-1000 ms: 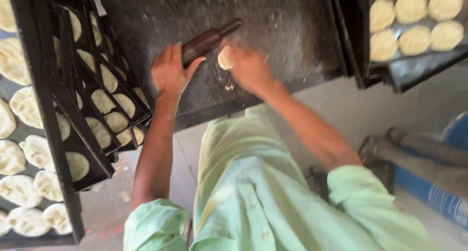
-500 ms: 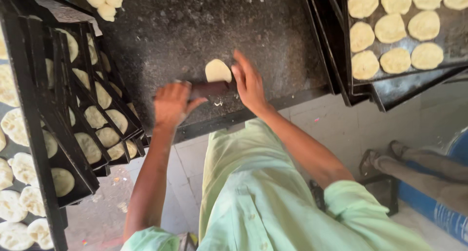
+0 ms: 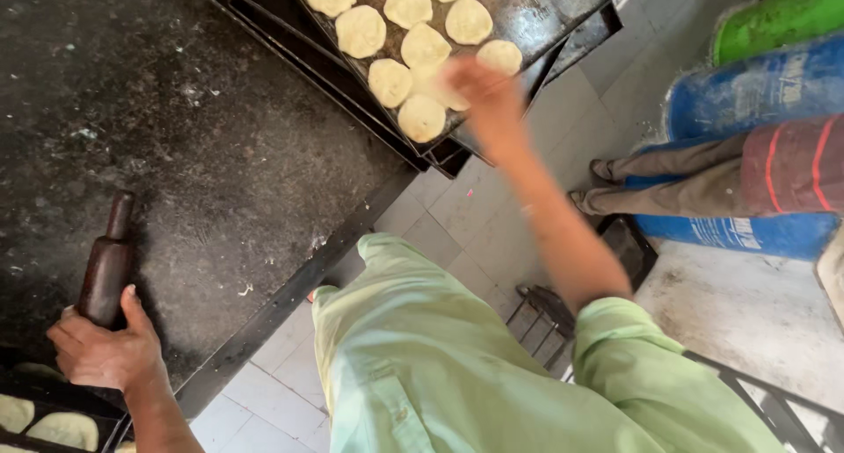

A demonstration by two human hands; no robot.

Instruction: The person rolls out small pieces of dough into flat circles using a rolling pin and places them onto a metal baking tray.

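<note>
A dark, flour-dusted worktop (image 3: 202, 136) carries a stack of black trays (image 3: 527, 22), the top one filled with flat dough rounds (image 3: 422, 47). The left hand (image 3: 101, 352) grips a brown rolling pin (image 3: 107, 264) lying on the worktop. The blurred right hand (image 3: 479, 88) hovers over the tray's near corner, perhaps holding a round; its fingers are unclear.

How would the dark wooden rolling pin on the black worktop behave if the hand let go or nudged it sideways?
The dark wooden rolling pin is round and lies flat on the black stone worktop, so a sideways nudge would probably set it rolling. It looks solid and stiff, likely fairly heavy for its size. The left hand wraps one end, and the smooth, glossy wood may be a little slippery.
</note>
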